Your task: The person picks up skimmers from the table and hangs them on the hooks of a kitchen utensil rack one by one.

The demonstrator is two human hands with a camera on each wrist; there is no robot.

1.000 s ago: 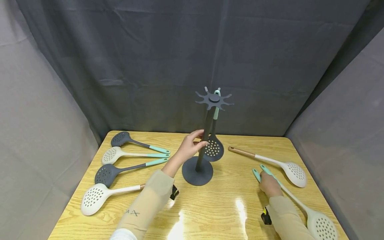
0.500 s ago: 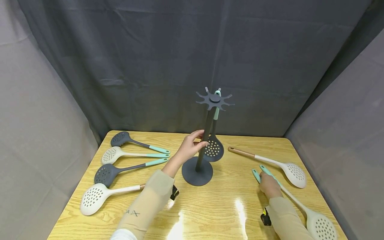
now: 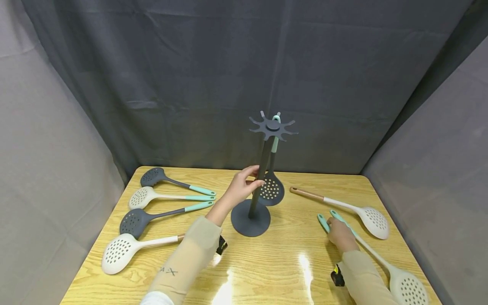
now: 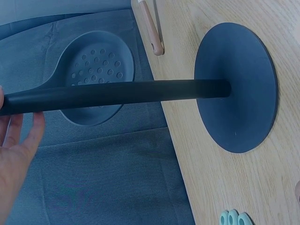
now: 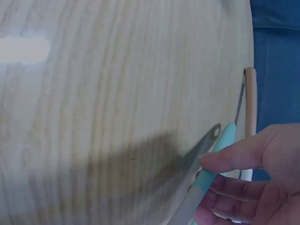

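Observation:
A dark rotating-style utensil stand (image 3: 253, 205), with a round base and a star of hooks, stands upright on the table. My left hand (image 3: 239, 185) holds its pole between thumb and fingers. A dark slotted skimmer (image 3: 271, 190) with a mint handle hangs from a far hook, behind the pole. At the right, my right hand (image 3: 340, 235) pinches a mint-handled utensil (image 5: 226, 138) with a pale shaft; its head is hidden by the arm in the head view. Beside it lies a pale skimmer (image 3: 408, 289) with a mint handle, partly under the hand.
Several slotted skimmers lie at the left, among them a white skimmer (image 3: 121, 253) and a dark skimmer (image 3: 133, 222). A white skimmer with a wooden handle (image 3: 308, 193) lies at the right rear. Grey curtain (image 3: 198, 84) encloses the wooden table (image 3: 282, 262).
The handle in my right hand has shifted slightly left, away from the neighbouring mint handle, and the right hand has moved slightly with it. The left hand and the stand look unchanged.

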